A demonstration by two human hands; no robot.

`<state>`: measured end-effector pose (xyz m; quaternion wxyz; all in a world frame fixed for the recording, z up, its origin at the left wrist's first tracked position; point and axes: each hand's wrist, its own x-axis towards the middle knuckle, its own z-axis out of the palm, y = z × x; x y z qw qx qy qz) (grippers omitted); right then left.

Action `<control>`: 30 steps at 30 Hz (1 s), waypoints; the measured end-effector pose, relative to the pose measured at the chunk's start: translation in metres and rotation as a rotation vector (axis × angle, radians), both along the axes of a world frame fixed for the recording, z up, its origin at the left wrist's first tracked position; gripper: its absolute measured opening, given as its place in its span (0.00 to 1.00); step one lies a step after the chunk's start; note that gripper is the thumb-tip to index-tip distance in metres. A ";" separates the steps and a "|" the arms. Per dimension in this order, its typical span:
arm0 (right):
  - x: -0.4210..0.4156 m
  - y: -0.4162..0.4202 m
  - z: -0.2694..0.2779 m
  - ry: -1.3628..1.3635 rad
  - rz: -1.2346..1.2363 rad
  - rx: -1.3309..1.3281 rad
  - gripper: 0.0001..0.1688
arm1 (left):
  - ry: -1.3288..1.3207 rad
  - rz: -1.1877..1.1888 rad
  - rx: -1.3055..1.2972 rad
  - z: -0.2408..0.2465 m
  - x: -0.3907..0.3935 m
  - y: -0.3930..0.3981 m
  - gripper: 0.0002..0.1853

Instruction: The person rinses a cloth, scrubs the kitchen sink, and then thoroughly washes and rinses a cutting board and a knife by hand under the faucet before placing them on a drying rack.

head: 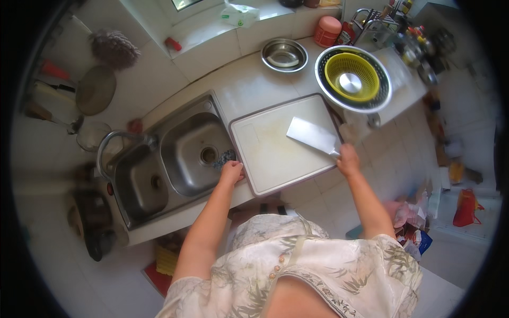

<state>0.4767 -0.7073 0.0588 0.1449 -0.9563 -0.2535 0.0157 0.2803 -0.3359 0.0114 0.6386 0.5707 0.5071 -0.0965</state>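
Observation:
A pale cutting board (274,159) with a dark rim lies on the counter beside the sink, its lower right part reaching past the counter's front edge. My right hand (348,161) is closed around the handle of a metal cleaver (312,134). The broad blade lies flat over the board, pointing to the upper left. At the board's left edge is my left hand (232,172), fingers curled and touching the rim. A grey-blue scrubber or cloth (224,158) shows in the sink just beyond these fingers; whether they grip it or the board is hidden.
The double-basin steel sink (195,155) with a curved faucet (104,149) is at left. A steel bowl (284,45) and a yellow colander (332,77) nested in larger bowls stand behind the board. A red-lidded jar (327,30) is near the wall. Bags (409,210) lie at right.

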 end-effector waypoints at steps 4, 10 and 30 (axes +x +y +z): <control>0.006 -0.007 -0.013 0.051 -0.054 0.052 0.15 | -0.040 0.070 -0.099 -0.007 -0.002 -0.004 0.12; 0.020 -0.012 -0.034 0.076 -0.112 0.130 0.12 | -0.120 0.157 -0.202 0.008 -0.004 -0.010 0.16; 0.019 0.001 -0.043 0.531 -0.255 0.228 0.13 | -0.237 0.480 0.217 -0.024 -0.015 -0.029 0.19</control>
